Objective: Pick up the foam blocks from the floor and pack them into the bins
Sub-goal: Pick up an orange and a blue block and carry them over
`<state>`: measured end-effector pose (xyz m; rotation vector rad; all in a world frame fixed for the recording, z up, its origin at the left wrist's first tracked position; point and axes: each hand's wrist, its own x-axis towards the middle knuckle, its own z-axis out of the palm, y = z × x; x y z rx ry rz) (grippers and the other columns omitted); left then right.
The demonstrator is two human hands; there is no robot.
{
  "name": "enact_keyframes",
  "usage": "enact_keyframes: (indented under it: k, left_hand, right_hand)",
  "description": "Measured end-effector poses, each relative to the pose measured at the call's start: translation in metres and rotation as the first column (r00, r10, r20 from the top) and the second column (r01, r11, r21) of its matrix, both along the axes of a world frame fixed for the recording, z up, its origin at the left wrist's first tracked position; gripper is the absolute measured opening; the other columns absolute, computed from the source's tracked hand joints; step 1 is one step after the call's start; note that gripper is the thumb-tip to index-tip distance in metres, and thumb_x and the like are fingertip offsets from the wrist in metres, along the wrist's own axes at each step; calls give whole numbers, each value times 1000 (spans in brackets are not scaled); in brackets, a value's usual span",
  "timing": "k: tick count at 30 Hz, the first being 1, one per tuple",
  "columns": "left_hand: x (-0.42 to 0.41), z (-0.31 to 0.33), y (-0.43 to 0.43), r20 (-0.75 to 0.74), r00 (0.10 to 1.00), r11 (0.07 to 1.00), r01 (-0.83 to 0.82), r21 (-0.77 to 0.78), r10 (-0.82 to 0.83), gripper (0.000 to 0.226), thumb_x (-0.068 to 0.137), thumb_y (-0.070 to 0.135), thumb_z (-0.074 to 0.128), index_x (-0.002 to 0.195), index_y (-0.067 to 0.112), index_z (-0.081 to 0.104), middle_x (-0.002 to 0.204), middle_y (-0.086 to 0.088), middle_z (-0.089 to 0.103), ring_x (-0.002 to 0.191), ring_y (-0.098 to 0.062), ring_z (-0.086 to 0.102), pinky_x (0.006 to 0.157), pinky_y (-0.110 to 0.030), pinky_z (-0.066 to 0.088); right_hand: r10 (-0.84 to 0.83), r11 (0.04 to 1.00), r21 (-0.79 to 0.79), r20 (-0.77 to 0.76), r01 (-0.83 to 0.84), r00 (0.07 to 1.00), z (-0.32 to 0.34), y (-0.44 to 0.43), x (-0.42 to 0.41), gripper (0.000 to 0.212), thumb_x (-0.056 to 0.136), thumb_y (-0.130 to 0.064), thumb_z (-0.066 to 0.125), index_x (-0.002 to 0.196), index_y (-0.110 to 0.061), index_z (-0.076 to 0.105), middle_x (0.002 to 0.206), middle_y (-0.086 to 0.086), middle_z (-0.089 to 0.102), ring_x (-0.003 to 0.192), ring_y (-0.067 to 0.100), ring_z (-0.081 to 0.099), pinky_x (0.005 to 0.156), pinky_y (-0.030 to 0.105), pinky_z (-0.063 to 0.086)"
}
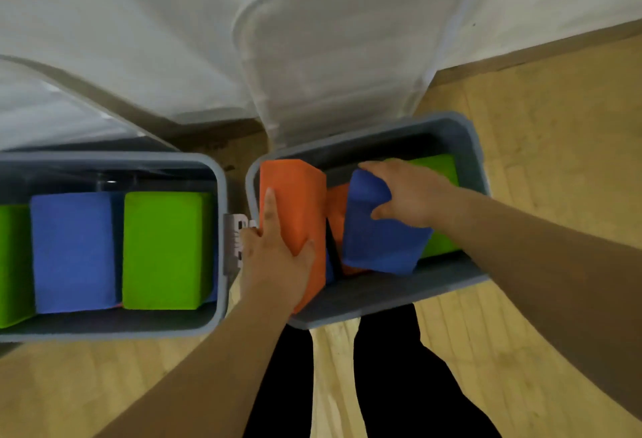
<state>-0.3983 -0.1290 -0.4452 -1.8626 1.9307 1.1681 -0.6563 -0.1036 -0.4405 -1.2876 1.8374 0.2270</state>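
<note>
Two grey bins stand side by side on the wooden floor. In the right bin [389, 293], my left hand [278, 246] grips an orange foam block [295, 201] standing on end at the bin's left side. My right hand [406, 194] grips a tilted blue foam block [378, 239] near the bin's middle. Beneath and behind them lie another orange block [338, 208] and a green block [437, 170]. The left bin [121, 328] holds a blue block [73, 250], a green block [166, 250] and a second green block [12, 263] at the frame's left edge.
Each bin's clear lid stands open behind it, the right lid [340, 55] leaning on the white wall [139, 20]. A pale latch [234, 246] sits on the left bin's right end. My dark trouser legs [392, 385] stand on the floor [521, 298] just before the right bin.
</note>
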Motion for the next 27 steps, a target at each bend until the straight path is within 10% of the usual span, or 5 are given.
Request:
enact_keyframes:
  k: [11, 27]
  left_hand:
    - [-15, -127, 34, 16, 999, 988, -45, 145, 43, 117, 89, 52, 70, 141, 63, -34, 135, -7, 30, 94, -22, 45, 76, -41, 43]
    - [-1, -133, 38, 6, 994, 970, 102, 222, -106, 127, 85, 53, 76, 128, 68, -43, 139, -7, 27, 99, -24, 53, 90, -47, 53]
  right_hand:
    - [350, 936, 131, -249, -327, 903, -165, 3, 30, 125, 77, -61, 77, 156, -45, -19, 168, 11, -7, 152, 43, 3, 117, 69, 16]
    - [482, 876, 131, -180, -464, 858, -184, 28, 22, 124, 86, -42, 78, 155, -41, -25, 165, 9, -31, 154, 41, -17, 124, 56, 8]
